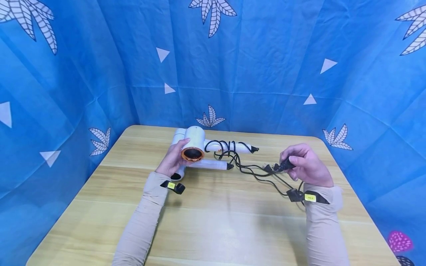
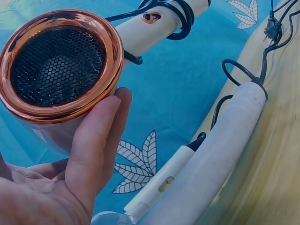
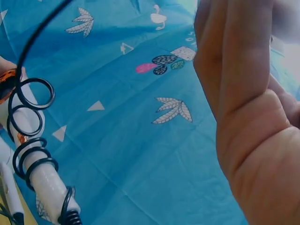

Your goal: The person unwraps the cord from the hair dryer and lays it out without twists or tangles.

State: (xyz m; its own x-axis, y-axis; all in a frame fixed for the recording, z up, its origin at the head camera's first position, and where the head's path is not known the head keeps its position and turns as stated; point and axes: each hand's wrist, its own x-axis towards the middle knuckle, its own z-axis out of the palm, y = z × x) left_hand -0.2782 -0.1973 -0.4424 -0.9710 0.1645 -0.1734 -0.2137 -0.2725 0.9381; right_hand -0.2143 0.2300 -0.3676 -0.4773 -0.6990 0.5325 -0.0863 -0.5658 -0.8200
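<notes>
My left hand (image 1: 173,157) grips the round head of a white hair dryer (image 2: 63,61) with a copper-coloured rim and dark mesh. Black cord is coiled around this dryer's handle (image 1: 229,147), which points right. Below it in the head view lies another white handle (image 1: 209,164). The left wrist view also shows a slimmer white handle (image 2: 157,180) with a small switch. At the right, my right hand (image 1: 306,162) pinches a black plug (image 1: 287,163) between thumb and fingers, raised over the table. In the right wrist view its fingertips are hidden.
Black cords (image 1: 256,170) stretch between the dryers and my right hand, with another plug (image 1: 267,169) among them. The light wooden table (image 1: 213,221) is bounded by blue patterned cloth (image 1: 266,74) at the back and both sides.
</notes>
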